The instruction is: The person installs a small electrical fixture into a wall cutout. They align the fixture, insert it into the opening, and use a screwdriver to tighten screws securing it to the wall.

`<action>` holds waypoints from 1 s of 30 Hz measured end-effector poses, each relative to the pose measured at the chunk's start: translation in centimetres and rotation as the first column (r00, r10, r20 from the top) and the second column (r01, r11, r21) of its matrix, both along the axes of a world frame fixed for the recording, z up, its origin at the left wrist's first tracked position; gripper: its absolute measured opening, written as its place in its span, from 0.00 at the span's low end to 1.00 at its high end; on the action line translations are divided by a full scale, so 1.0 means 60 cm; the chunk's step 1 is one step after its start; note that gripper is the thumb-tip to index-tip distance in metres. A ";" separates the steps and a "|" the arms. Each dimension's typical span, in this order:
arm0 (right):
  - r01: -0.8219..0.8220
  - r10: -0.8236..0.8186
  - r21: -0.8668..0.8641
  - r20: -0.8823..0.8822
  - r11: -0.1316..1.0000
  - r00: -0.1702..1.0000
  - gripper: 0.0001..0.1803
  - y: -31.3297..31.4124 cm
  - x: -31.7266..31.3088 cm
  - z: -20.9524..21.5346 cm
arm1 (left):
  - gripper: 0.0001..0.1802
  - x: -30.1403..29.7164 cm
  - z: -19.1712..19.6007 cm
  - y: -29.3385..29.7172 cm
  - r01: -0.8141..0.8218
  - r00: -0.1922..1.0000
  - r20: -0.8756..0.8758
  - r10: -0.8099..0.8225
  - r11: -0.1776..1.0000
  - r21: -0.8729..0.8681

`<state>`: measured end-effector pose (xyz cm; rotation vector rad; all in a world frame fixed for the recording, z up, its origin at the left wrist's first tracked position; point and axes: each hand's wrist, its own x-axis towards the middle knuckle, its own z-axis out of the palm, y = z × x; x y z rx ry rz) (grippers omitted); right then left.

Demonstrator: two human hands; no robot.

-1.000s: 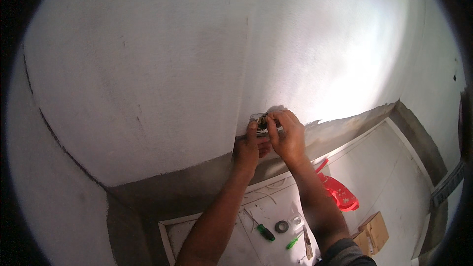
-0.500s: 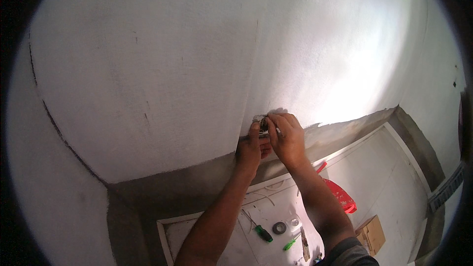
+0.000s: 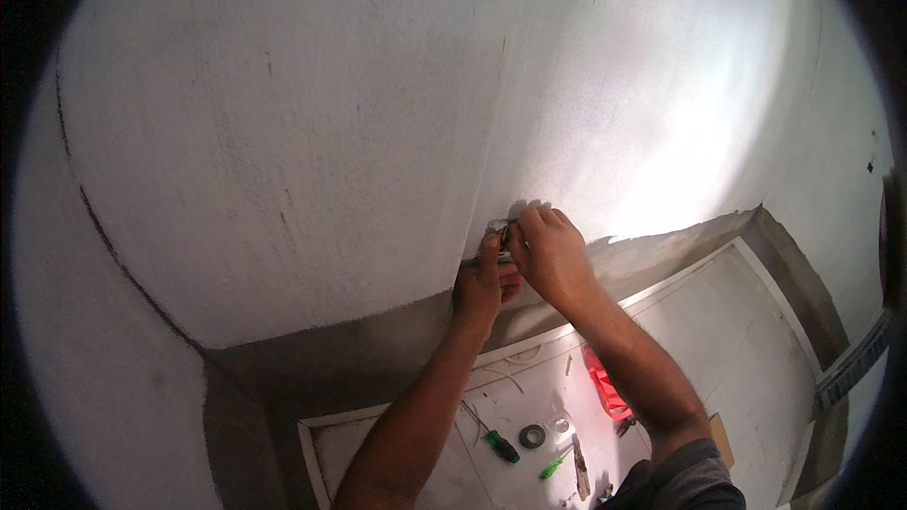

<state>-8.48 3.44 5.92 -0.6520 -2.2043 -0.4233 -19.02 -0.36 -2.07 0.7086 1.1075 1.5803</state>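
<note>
Both hands meet at a small electrical fitting [image 3: 504, 239] at a rough-edged opening low on the white wall. It looks dark and partly metallic, and my fingers cover most of it. My left hand [image 3: 479, 288] grips it from the left and below, with the thumb upright along its left side and the other fingers curled behind. My right hand [image 3: 550, 247] is closed at its upper right, thumb and fingertips pinched together. Whatever lies between those fingertips is hidden.
Below lies a white ledge [image 3: 727, 321] with a raised rim. On it are a green-handled screwdriver [image 3: 503, 447], a roll of dark tape [image 3: 532, 436], a small green screwdriver [image 3: 552, 468], a narrow worn tool [image 3: 580, 467], a red object [image 3: 605, 385] and a cardboard box [image 3: 721, 441], partly behind my arm.
My right hand has turned and risen slightly at the fitting, and its elbow has swung out to the right, covering more of the box. My left hand keeps its grip.
</note>
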 end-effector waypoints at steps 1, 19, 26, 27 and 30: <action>0.018 -0.018 0.007 0.030 1.000 0.999 0.06 0.001 -0.002 0.001 | 0.45 -0.002 0.002 0.000 0.004 1.000 0.000 -0.004 1.000 -0.013; 0.032 -0.107 -0.398 -0.167 0.917 0.980 0.15 -0.047 0.075 0.014 | 0.46 0.010 -0.001 0.001 -0.052 0.998 -0.031 0.051 0.998 -0.026; 0.200 -0.476 -0.738 -0.183 0.645 0.860 0.18 -0.064 0.300 -0.294 | 0.49 -0.011 -0.044 0.031 -0.001 0.987 -0.160 0.005 1.000 0.024; 0.228 -0.557 -0.846 -0.094 0.481 0.825 0.19 -0.073 0.330 -0.344 | 0.48 -0.010 -0.036 0.024 0.014 0.995 -0.100 -0.011 1.000 0.026; 0.050 -0.737 -0.990 -0.065 0.133 0.673 0.20 -0.117 0.398 -0.501 | 0.49 0.004 -0.017 0.005 -0.010 1.000 -0.019 0.011 0.999 0.053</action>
